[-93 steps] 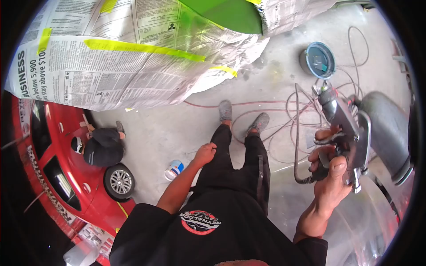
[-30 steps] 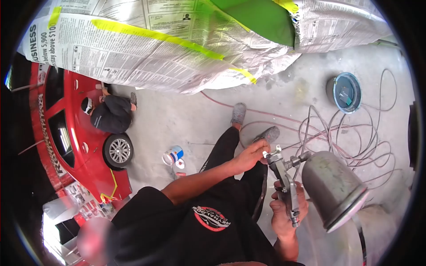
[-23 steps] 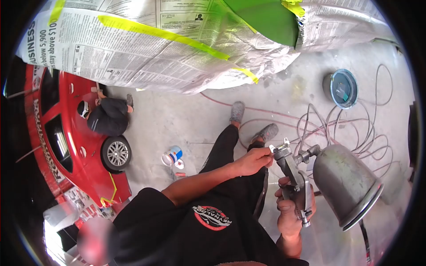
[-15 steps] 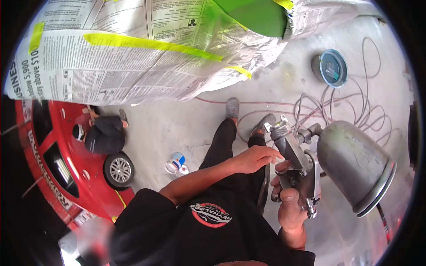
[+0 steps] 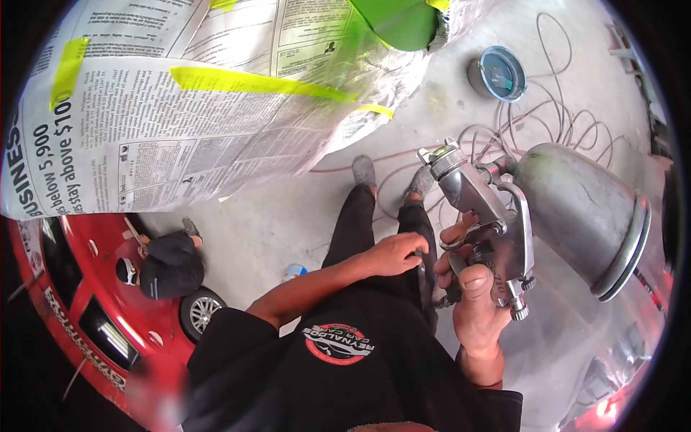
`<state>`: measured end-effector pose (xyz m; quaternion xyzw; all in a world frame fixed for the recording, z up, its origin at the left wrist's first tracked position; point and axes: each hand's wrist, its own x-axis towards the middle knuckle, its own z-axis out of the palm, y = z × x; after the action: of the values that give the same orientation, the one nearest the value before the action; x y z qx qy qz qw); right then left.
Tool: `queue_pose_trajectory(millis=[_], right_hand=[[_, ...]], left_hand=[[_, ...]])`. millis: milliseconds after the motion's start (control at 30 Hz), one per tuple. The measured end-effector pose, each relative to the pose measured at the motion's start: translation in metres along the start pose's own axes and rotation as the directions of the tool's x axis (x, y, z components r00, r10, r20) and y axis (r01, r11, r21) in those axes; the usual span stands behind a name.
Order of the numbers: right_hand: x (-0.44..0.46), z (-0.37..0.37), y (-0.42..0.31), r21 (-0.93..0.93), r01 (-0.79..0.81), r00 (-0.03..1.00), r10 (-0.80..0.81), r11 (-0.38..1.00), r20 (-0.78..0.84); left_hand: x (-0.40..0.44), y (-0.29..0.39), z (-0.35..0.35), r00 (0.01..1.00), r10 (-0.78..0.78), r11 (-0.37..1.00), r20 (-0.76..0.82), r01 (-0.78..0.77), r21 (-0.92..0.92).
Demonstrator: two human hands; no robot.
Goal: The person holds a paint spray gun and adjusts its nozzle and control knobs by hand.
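A metal spray gun (image 5: 489, 216) with a large dull-grey cup (image 5: 576, 209) is in my right hand (image 5: 479, 299). My fingers and thumb are wrapped round its handle, and its nozzle end points up and away to the left. My left hand (image 5: 397, 253) is to the left of the gun, in front of my thigh and apart from the gun. Its fingers are curled closed; a small dark bit shows at the fingertips, too unclear to name.
Newspaper (image 5: 237, 122) fixed with yellow tape (image 5: 259, 83) covers a large surface ahead, beside a green panel (image 5: 403, 21). Coiled hose (image 5: 547, 122) and a blue-rimmed bucket (image 5: 500, 74) are on the floor. A person (image 5: 169, 263) crouches by a red car (image 5: 104, 281) at left.
My left hand has drawn back from the gun, its outstretched fingers now curled. The gun has risen slightly in my right hand. The view has shifted, and the newspaper-covered surface looks lower at left.
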<state>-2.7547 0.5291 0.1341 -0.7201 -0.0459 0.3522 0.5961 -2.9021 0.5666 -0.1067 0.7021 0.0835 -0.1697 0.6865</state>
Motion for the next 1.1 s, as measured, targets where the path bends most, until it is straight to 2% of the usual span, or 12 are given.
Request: queue_pose_trajectory(millis=[33, 133, 167, 267, 333, 400, 467, 600, 700, 800, 967, 1100], right_hand=[[-0.002, 0.004, -0.001, 0.012, -0.002, 1.0, 0.002, 1.0, -0.005], [-0.004, 0.011, -0.004, 0.023, -0.007, 1.0, 0.008, 1.0, -0.02], [-0.004, 0.012, -0.003, 0.009, -0.009, 1.0, 0.009, 1.0, -0.025], [-0.003, 0.011, 0.001, -0.006, 0.017, 0.999, -0.017, 1.0, -0.044], [-0.001, 0.011, 0.002, -0.009, 0.023, 0.998, -0.023, 1.0, -0.052], [0.003, 0.011, 0.0, -0.011, 0.009, 0.998, -0.009, 1.0, -0.055], [0.006, 0.014, 0.002, -0.01, 0.012, 0.997, -0.012, 1.0, -0.082], [0.007, 0.018, 0.003, 0.032, 0.014, 0.994, -0.01, 0.999, -0.112], [0.005, 0.019, 0.001, 0.05, 0.035, 0.994, -0.03, 0.998, -0.102], [0.006, 0.02, 0.001, 0.045, 0.068, 0.993, -0.064, 0.997, -0.097], [0.013, 0.02, 0.005, -0.011, 0.045, 0.99, -0.046, 0.999, -0.136], [0.012, 0.025, 0.0, 0.042, 0.027, 0.989, -0.02, 0.999, -0.145]], left_hand=[[-0.001, 0.0, -0.001, 0.997, -0.038, 0.999, -0.066, 0.038, -0.011], [0.001, -0.004, -0.007, 0.983, -0.031, 0.984, -0.18, 0.062, 0.167], [0.001, -0.001, -0.011, 0.982, -0.054, 0.986, -0.182, 0.082, 0.148], [0.005, 0.008, -0.017, 0.961, 0.165, 0.981, -0.22, -0.136, 0.142], [0.004, -0.007, -0.009, 0.966, 0.233, 0.958, -0.109, -0.209, 0.194], [0.002, -0.007, -0.007, 0.973, 0.231, 0.954, 0.002, -0.227, 0.198], [0.0, -0.003, -0.004, 0.979, 0.168, 0.97, 0.113, -0.185, 0.16], [-0.002, 0.002, -0.006, 0.967, 0.093, 0.97, 0.238, -0.142, 0.199], [-0.006, -0.006, -0.005, 0.966, 0.215, 0.959, 0.141, -0.237, 0.157], [-0.009, -0.009, -0.01, 0.973, 0.155, 0.967, 0.17, -0.184, 0.175], [-0.012, -0.017, -0.017, 0.97, 0.169, 0.956, 0.177, -0.205, 0.209], [-0.014, -0.013, -0.026, 0.969, 0.109, 0.958, 0.223, -0.163, 0.238]])
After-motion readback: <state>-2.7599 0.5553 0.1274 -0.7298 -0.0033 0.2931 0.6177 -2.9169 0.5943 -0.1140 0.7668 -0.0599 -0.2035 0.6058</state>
